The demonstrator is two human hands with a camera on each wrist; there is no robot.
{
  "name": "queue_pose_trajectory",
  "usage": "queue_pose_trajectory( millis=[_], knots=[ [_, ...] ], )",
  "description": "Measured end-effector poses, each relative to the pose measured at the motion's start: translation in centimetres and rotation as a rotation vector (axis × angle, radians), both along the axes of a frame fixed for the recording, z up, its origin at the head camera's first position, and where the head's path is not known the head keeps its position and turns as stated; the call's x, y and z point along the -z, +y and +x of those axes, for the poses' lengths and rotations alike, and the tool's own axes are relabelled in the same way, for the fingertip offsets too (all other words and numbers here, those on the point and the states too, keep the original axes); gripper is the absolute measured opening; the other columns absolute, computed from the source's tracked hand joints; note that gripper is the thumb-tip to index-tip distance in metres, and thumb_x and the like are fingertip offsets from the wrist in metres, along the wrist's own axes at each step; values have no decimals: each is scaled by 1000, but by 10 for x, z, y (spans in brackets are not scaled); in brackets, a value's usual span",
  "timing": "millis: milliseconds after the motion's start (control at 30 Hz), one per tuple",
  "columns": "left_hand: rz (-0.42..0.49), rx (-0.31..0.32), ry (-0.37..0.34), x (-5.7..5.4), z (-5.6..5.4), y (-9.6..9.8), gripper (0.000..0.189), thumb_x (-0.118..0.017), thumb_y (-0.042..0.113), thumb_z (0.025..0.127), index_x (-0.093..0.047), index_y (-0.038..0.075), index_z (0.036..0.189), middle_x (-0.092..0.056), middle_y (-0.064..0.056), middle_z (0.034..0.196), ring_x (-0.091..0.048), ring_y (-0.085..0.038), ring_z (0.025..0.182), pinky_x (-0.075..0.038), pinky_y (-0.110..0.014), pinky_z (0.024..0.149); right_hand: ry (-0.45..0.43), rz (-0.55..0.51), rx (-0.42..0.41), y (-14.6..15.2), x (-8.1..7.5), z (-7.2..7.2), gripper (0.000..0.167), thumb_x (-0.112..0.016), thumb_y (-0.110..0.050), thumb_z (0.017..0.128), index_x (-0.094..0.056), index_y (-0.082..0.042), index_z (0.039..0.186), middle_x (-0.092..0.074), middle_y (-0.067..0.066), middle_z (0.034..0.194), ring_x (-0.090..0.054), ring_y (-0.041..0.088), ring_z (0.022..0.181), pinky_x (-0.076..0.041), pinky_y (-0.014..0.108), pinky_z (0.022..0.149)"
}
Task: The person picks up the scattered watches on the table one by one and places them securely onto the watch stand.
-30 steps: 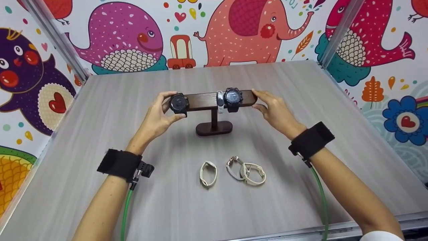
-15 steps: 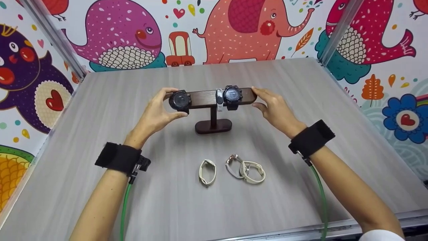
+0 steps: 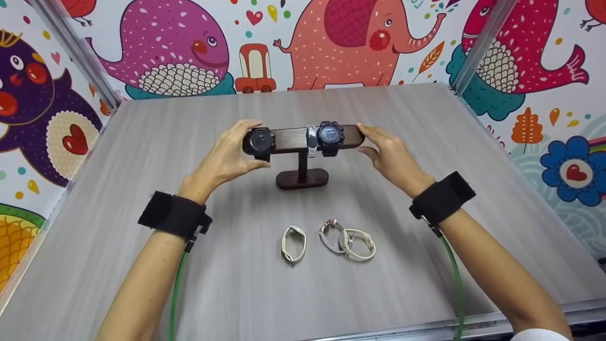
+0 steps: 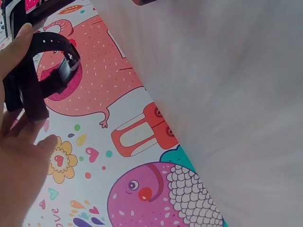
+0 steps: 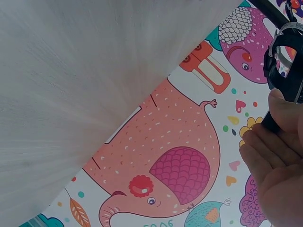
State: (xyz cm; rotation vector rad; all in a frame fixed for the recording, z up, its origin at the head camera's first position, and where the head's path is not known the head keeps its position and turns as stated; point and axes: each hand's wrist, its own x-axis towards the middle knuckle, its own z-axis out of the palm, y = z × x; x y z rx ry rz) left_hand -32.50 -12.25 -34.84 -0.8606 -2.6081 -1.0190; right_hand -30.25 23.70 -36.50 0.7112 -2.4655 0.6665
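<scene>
At the left end of a dark brown watch stand (image 3: 291, 141), my left hand (image 3: 222, 156) pinches a black watch (image 3: 260, 140), thumb below and fingers above. The watch loops around the bar, dial facing me. Meanwhile my right hand (image 3: 395, 158) grips the bar's right end between thumb and fingers. A white band (image 3: 312, 142) and another black watch (image 3: 330, 134) sit side by side on the bar, right of its middle. In the left wrist view, the black watch strap (image 4: 49, 42) hangs around the bar beside my thumb. The right wrist view shows my right hand (image 5: 281, 179) around the bar's end.
On the table (image 3: 236, 284) in front of the stand lie a cream wristband (image 3: 297, 230), a white strap (image 3: 330, 247) with a pinkish clasp, and a cream watch (image 3: 362, 258) overlapping it. Patterned walls (image 3: 180, 47) border the table.
The left hand and the black watch have moved a little to the right along the bar, inward from its left end. The right hand stays on the bar's right end.
</scene>
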Motion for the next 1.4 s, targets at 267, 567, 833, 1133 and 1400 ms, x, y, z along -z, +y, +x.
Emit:
queue_pose_trajectory(
  millis=[267,567,833,1133,1400],
  knots=[
    [-15,-8,30,-2,0,11,75,-93,19,70,-58,0,133,-64,-18,129,-59,-32,124,-35,-45,122,34,14,-15,0,1,1,49,-68,1,91,-55,7,138,-67,26,126,-66,37,118,-56,45,99],
    [-78,24,60,-7,-1,24,75,-93,18,69,-58,-4,133,-64,-20,130,-59,-34,126,-18,-49,129,36,18,-19,1,2,0,49,-68,3,91,-55,6,139,-67,27,126,-66,38,117,-57,45,98],
    [-109,35,75,-8,-2,35,75,-92,20,71,-58,-2,133,-65,-18,131,-60,-33,125,-12,-53,129,51,32,-27,2,2,0,50,-67,5,91,-54,6,139,-67,27,125,-66,39,117,-57,45,99],
    [-148,30,107,-6,-3,48,72,-91,23,73,-59,2,133,-65,-15,133,-60,-30,129,-11,-59,128,17,45,-25,3,2,1,52,-66,8,91,-53,6,141,-66,26,128,-64,39,120,-55,46,101],
    [-162,23,154,-6,-3,55,72,-92,26,71,-60,2,132,-66,-16,133,-58,-32,132,-13,-59,127,21,50,-30,3,1,1,52,-66,9,90,-53,7,140,-65,26,129,-64,39,121,-55,46,101]
  ],
)
